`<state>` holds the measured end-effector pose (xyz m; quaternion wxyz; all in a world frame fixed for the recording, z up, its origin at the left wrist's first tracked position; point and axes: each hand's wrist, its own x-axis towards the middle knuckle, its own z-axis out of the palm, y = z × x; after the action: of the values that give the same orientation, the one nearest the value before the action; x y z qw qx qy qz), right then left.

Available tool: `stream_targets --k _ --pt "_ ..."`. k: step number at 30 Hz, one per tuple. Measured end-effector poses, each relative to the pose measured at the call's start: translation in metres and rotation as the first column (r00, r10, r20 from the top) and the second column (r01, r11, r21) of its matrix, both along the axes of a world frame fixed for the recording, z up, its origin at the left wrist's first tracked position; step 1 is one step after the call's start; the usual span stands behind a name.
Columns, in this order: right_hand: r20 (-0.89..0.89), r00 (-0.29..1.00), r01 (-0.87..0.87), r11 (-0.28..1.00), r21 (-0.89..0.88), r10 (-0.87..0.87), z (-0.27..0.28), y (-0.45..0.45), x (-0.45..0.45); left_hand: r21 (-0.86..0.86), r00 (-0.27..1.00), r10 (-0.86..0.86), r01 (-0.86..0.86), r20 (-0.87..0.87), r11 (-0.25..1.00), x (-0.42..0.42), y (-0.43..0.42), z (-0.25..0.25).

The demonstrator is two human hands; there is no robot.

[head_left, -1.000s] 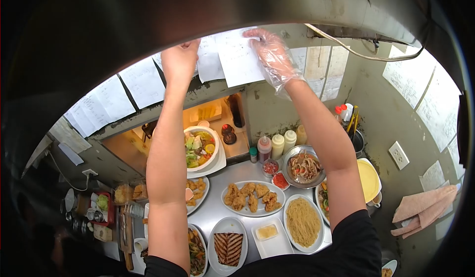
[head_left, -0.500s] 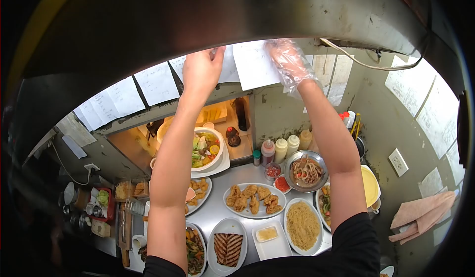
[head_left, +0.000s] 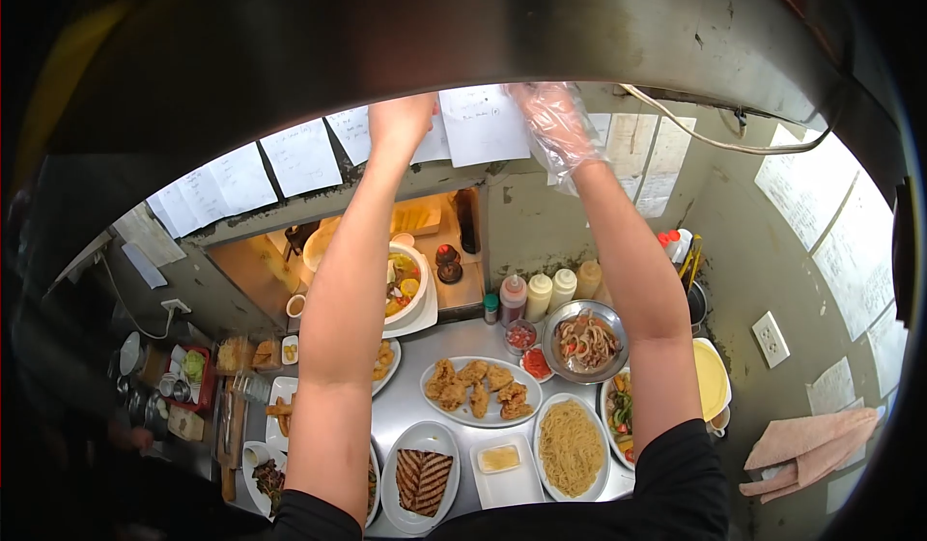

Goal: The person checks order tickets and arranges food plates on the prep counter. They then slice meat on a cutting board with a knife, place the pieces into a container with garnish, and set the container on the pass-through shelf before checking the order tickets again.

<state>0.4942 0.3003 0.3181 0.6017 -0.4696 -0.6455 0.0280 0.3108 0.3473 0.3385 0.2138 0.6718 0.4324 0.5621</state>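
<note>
Both of my arms reach up to a row of handwritten paper slips hung along the wall opening. My bare left hand [head_left: 399, 126] is curled at the row, its fingertips cut off by the dark metal edge overhead; what it pinches, if anything, is hidden. My right hand [head_left: 558, 128], in a clear plastic glove, closes on the right side of a white paper slip [head_left: 486, 128] with a few handwritten lines. This slip overlaps another slip on its left. More slips [head_left: 300, 157] hang to the left of my left hand.
Below stand fried chicken [head_left: 478, 388], noodles [head_left: 572, 449], grilled meat [head_left: 423, 478] and a metal bowl [head_left: 558, 353] of sliced food. Squeeze bottles [head_left: 538, 295] line the wall. A soup bowl [head_left: 422, 290] sits in the pass window. A dark metal hood [head_left: 435, 29] overhangs everything.
The view has shifted slightly, so the counter appears further left. Both hands stay at the slips; the held slip and my right hand appear slightly further left.
</note>
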Motion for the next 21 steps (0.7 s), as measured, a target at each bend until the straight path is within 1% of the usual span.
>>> stream_targets --k 1,3,6,8,9,10,12,14,16,17,18,20,21 --pt "-0.045 0.999 -0.022 1.000 0.017 0.023 0.001 0.005 0.000 0.009 0.999 -0.006 0.005 0.038 1.000 0.001 0.001 -0.001" --pt "-0.015 0.998 0.056 0.998 0.024 -0.055 0.002 0.011 0.001 0.030 0.993 -0.019 0.015 0.114 0.999 0.005 0.000 -0.001" --pt "0.124 0.974 0.177 0.979 0.105 -0.189 -0.012 0.049 0.017 0.034 0.998 0.003 -0.005 0.056 0.999 0.004 -0.009 -0.001" --pt "0.101 0.971 0.201 0.968 0.150 -0.218 -0.013 0.062 0.019 0.128 0.999 0.044 -0.044 0.006 0.991 0.003 -0.006 -0.001" --pt "0.021 0.981 0.188 0.971 0.148 -0.193 -0.010 0.061 0.014 0.174 0.998 0.068 -0.064 -0.015 0.983 0.002 -0.005 -0.001" --pt "-0.062 0.984 0.175 0.974 0.143 -0.168 -0.010 0.059 0.011 0.217 0.991 0.104 -0.084 -0.082 0.973 -0.002 -0.007 -0.002" --pt "0.116 0.959 0.246 0.963 0.112 -0.258 -0.015 0.069 0.018 0.298 0.960 0.182 -0.113 -0.214 0.948 -0.013 -0.017 -0.008" --pt "0.141 0.957 0.239 0.965 0.107 -0.253 -0.014 0.063 0.018 0.170 0.953 0.084 -0.035 -0.290 0.985 -0.022 -0.064 -0.017" --pt "0.011 0.988 0.152 0.982 0.114 -0.154 -0.008 0.016 0.010 0.067 0.938 -0.063 0.091 -0.342 0.994 -0.030 -0.110 -0.043" --pt "0.053 0.983 0.162 0.964 0.211 -0.177 -0.012 0.001 0.010 0.015 0.918 -0.163 0.181 -0.362 0.983 -0.034 -0.130 -0.061" --pt "0.064 0.975 0.193 0.949 0.248 -0.215 -0.023 -0.007 0.011 -0.037 0.889 -0.265 0.271 -0.374 0.962 -0.036 -0.148 -0.080" --pt "0.096 0.960 0.221 0.923 0.313 -0.263 -0.049 -0.024 0.012 -0.131 0.805 -0.468 0.453 -0.364 0.882 -0.043 -0.178 -0.138" --pt "0.127 0.976 0.144 0.960 0.240 -0.179 -0.063 -0.044 0.007 -0.168 0.725 -0.598 0.579 -0.342 0.798 -0.048 -0.188 -0.172"
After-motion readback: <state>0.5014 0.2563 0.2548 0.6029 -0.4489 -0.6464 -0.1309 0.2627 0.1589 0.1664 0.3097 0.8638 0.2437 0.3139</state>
